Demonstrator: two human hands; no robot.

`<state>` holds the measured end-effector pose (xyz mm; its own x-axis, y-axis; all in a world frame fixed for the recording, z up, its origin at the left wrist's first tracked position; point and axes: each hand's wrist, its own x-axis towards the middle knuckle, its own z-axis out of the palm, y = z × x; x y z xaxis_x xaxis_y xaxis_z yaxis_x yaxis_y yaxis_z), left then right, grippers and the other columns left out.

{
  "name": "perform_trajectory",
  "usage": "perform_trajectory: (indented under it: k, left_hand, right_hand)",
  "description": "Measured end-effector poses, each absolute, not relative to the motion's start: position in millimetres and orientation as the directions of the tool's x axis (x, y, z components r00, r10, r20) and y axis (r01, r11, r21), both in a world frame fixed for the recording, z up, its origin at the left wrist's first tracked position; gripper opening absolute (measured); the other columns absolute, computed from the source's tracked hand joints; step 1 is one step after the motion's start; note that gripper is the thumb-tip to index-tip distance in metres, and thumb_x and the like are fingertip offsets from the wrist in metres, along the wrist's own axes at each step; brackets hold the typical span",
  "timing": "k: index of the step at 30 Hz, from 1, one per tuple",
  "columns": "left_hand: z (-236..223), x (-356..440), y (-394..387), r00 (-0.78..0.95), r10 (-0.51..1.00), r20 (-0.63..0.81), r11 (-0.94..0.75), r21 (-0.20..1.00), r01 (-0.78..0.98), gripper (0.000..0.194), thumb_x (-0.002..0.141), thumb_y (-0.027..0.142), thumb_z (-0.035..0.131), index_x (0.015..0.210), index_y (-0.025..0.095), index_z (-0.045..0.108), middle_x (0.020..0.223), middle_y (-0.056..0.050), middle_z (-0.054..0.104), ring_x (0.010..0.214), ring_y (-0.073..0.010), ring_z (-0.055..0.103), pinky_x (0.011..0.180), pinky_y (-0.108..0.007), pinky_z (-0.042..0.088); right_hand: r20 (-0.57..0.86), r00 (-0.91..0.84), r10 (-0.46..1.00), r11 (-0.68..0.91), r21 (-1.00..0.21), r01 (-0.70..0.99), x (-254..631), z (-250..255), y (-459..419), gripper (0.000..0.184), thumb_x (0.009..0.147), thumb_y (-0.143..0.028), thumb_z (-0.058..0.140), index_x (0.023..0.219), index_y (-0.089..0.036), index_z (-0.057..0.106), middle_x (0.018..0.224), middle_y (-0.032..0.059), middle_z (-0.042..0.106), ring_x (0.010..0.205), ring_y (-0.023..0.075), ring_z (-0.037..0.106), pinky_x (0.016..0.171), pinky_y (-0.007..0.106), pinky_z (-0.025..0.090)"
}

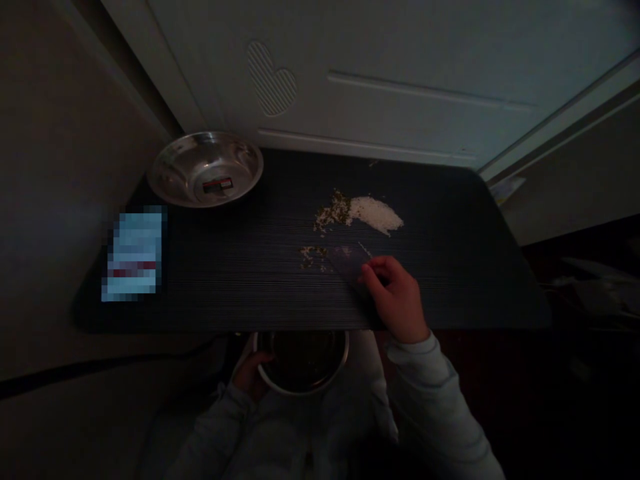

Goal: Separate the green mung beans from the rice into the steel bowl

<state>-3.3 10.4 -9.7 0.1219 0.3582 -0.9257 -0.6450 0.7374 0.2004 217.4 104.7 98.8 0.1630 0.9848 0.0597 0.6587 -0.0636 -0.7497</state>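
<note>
My right hand (pixel 396 298) rests on the dark table (pixel 225 280) near its front edge, fingers pinched on a small flat transparent card (pixel 349 261) that touches a scatter of greenish grains (pixel 313 255). Farther back lie a pile of white grains (pixel 376 214) and a patch of greenish grains (pixel 333 210) side by side. My left hand (pixel 251 375) grips the rim of a metal bowl (pixel 301 361) held below the table's front edge; its dark contents are hard to make out.
An empty steel bowl (pixel 205 167) with a label inside sits at the table's back left corner. A blurred light packet (pixel 133 254) lies at the left edge. A white panelled door (pixel 380 73) stands behind the table.
</note>
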Motion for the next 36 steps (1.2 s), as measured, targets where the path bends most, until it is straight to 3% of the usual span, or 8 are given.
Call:
perform_trajectory:
  k: [8, 14, 25, 36]
  left_hand:
    - [-8, -2, 11, 0.106, 0.374, -0.921, 0.732, 0.223, -0.644, 0.026, 0.051, 0.005, 0.047, 0.066, 0.017, 0.065, 0.049, -0.005, 0.064, 0.088, -0.0275, 0.056, 0.076, -0.037, 0.044]
    - [-6, -1, 12, 0.121, 0.373, -0.92, 0.727, 0.208, -0.655, 0.026, 0.052, 0.007, 0.048, 0.069, 0.017, 0.065, 0.059, -0.006, 0.067, 0.093, -0.0288, 0.053, 0.077, -0.038, 0.044]
    - [-9, -3, 11, 0.123, 0.369, -0.921, 0.745, 0.214, -0.632, 0.017, 0.051, 0.008, 0.049, 0.054, 0.017, 0.063, 0.054, -0.007, 0.066, 0.091, -0.0281, 0.054, 0.076, -0.036, 0.043]
    - [-13, -4, 10, 0.121, 0.45, -0.885, 0.718, 0.277, -0.639, 0.028, 0.048, 0.008, 0.051, 0.069, 0.019, 0.065, 0.063, -0.004, 0.068, 0.085, -0.0287, 0.057, 0.073, -0.038, 0.043]
  right_hand:
    - [0.032, 0.199, 0.979, -0.094, -0.801, 0.591, 226, 101, 94, 0.016, 0.073, -0.034, 0.045, 0.077, -0.019, 0.05, 0.063, -0.0006, 0.059, 0.059, 0.012, 0.056, 0.057, 0.023, 0.039]
    - [0.0, 0.168, 0.986, -0.102, -0.793, 0.6, 225, 99, 87, 0.015, 0.073, -0.034, 0.046, 0.077, -0.02, 0.05, 0.064, -0.0008, 0.059, 0.063, 0.0126, 0.055, 0.06, 0.024, 0.04]
    - [0.005, 0.148, 0.989, -0.087, -0.791, 0.605, 225, 100, 84, 0.015, 0.073, -0.033, 0.047, 0.078, -0.02, 0.051, 0.064, -0.001, 0.059, 0.063, 0.0124, 0.055, 0.06, 0.024, 0.039]
    - [0.012, 0.151, 0.988, -0.087, -0.769, 0.634, 227, 96, 85, 0.015, 0.073, -0.034, 0.046, 0.078, -0.02, 0.051, 0.064, -0.0006, 0.06, 0.063, 0.013, 0.055, 0.06, 0.025, 0.039]
